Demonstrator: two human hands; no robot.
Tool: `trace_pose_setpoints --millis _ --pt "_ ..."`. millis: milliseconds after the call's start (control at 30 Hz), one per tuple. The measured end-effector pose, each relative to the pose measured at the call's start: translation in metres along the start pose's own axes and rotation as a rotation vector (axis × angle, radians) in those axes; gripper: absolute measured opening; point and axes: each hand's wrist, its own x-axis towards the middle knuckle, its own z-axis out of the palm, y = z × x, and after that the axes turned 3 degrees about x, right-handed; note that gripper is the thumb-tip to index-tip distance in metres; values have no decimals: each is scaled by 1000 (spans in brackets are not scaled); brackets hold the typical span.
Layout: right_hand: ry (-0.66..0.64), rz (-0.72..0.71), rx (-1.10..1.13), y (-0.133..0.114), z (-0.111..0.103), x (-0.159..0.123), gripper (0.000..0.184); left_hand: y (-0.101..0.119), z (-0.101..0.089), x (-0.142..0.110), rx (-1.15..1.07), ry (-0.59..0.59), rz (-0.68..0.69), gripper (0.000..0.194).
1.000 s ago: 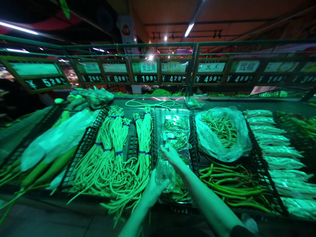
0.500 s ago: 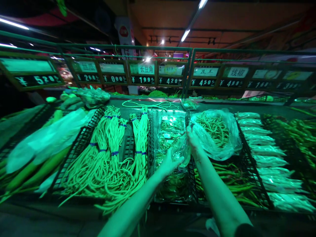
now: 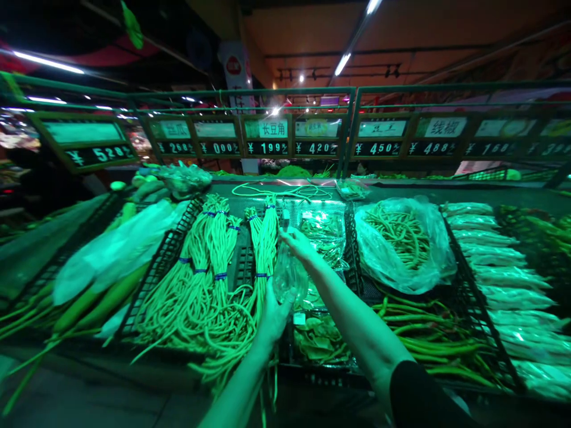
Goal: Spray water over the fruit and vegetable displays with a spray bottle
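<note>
At nine o'clock, a filmy plastic bag [image 3: 125, 244] drapes smooth gourds [image 3: 111, 297]; at eight, ropy long beans [image 3: 214, 249] trail. At six, the left hand [image 3: 273, 315] cups a clear, rounded bottle [image 3: 288, 278], thumb pressed against it, other fingers partly hidden; the right hand [image 3: 298, 245] pinches near its top. At three, a crinkled bag [image 3: 432, 270] holds slender beans [image 3: 395, 232].

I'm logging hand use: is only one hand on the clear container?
No, the left hand and the right hand both hold the clear container.
</note>
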Motion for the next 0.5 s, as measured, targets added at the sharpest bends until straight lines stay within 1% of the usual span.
trace_pose_setpoints --millis 67,133,200,300,367,400,433,467,500 --pt "25 11 11 1 -14 -13 56 5 4 -4 21 -63 -9 101" --pt "70 21 23 5 -34 -33 64 6 13 -13 34 -141 -29 103" --pt "212 44 51 14 -58 -59 73 3 23 -26 64 -238 -51 105" --pt "373 38 5 32 -91 -111 76 -7 34 -47 128 -405 -98 114" --pt "434 83 -7 45 -109 -147 78 -16 38 -56 158 -538 -108 116" --pt "475 134 -8 52 -117 -164 80 -23 39 -59 177 -612 -114 117" --pt "483 201 -7 59 -124 -180 82 -32 41 -61 209 -689 -129 119" --pt "521 245 -39 66 -129 -195 84 -43 44 -62 246 -772 -156 122" --pt "558 247 -93 73 -133 -209 87 -56 48 -62 282 -846 -192 124"
